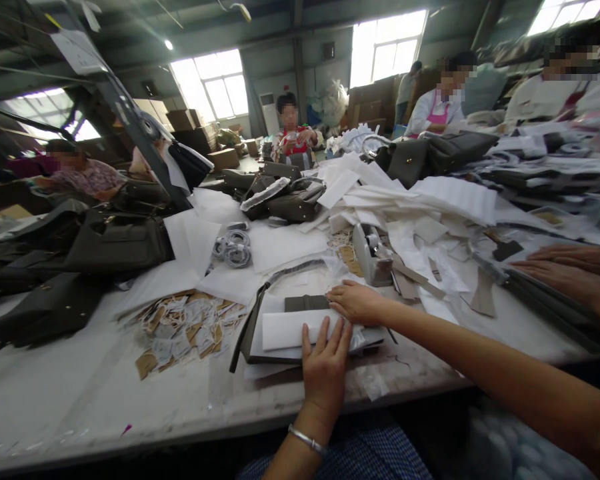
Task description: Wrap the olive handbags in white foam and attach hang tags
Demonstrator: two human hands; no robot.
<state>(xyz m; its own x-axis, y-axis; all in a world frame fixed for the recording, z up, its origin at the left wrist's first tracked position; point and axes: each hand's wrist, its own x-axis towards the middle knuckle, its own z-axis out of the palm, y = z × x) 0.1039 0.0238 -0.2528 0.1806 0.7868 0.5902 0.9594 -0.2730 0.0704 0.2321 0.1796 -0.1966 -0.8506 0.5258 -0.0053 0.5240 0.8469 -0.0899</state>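
Observation:
A dark olive handbag (254, 333) lies flat in front of me at the table's near edge, its handle (300, 268) arching away at the far side. On top of it rests a folded white foam sheet (283, 331). My left hand (326, 350) lies on the right end of that sheet with its fingers spread. Flat over the bag's upper right part is my right hand (353, 302), fingers stretched out beside a dark flap (305, 303). Neither hand grips anything that I can see. Part of the bag is hidden under the sheet and my hands.
Brown and white tags (185, 333) lie in a heap at left, near coiled straps (233, 248). A tape dispenser (373, 257) stands beyond my right hand. White foam sheets (420, 200) and handbags (115, 243) are piled around. A co-worker's hands (575, 267) rest on another bag at right.

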